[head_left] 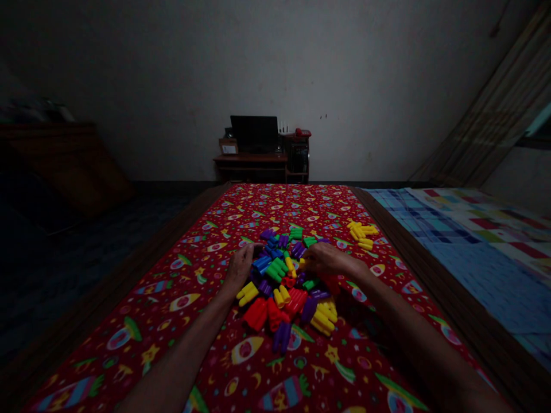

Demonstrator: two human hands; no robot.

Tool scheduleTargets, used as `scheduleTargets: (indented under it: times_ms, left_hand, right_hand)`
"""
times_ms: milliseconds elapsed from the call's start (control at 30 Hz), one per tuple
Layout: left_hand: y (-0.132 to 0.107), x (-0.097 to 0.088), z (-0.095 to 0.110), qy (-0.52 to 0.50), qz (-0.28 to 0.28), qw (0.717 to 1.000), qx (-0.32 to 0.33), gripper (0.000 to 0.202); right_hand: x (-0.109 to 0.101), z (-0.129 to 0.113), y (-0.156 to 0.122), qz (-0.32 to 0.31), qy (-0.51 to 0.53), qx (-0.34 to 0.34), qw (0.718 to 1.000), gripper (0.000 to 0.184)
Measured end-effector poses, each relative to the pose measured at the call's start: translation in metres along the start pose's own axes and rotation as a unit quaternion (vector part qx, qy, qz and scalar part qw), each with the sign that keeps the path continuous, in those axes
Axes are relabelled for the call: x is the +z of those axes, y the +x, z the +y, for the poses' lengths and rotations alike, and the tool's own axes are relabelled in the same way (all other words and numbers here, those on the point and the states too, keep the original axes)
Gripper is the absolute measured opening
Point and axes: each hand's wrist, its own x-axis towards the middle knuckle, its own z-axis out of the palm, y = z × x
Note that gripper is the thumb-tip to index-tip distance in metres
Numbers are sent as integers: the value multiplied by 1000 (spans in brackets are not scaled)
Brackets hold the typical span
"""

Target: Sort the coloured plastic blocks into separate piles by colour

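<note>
Mid-frame, a heap of bright plastic tube blocks (278, 272) lies on a red rocket-print cloth (241, 367). The left hand (240, 267) cups its edge, fingers loose, as if corralling it. The right hand (325, 259) reaches in, grip unclear. Yellow plastic tubes (363, 234) sit apart, upper right, seemingly sorted.

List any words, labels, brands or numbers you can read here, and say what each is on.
Nothing here reads as text.
Box on the desk: pale front, too small and dim to read.
Cloth: printed rockets, stars and moons, no words.
Blocks between the left hand and right hand: no marks visible.
</note>
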Motion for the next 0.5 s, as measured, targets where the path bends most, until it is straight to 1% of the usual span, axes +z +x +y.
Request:
scheduleTargets:
  times_ms: [100, 200, 267, 333, 400, 433, 500]
  left_hand:
    - [0, 0, -1, 2, 2, 1000, -2, 56]
    - [0, 1, -2, 3, 4, 1000, -2, 58]
    - [-1, 1, -1, 1, 5, 1000, -2, 58]
    - [-1, 1, 1, 1, 3, 1000, -1, 57]
    - [-2, 0, 2, 4, 3, 1000, 0, 56]
    - [-1, 0, 2, 5, 3, 1000, 1, 56]
    - [-1, 0, 2, 8, 1, 1000, 3, 55]
  right_hand:
    - [-9, 18, 0, 61, -17, 39, 997, 17]
    - [-23, 48, -6, 137, -42, 122, 982, 17]
    - [-33, 71, -17, 193, -66, 202, 958, 23]
    - [-41, 96, -32, 235, -101, 282, 925, 28]
    - [-45, 119, -48, 240, -130, 347, 897, 30]
    - [-46, 130, -56, 228, -135, 368, 891, 29]
    - [-44, 147, -67, 199, -125, 386, 892, 28]
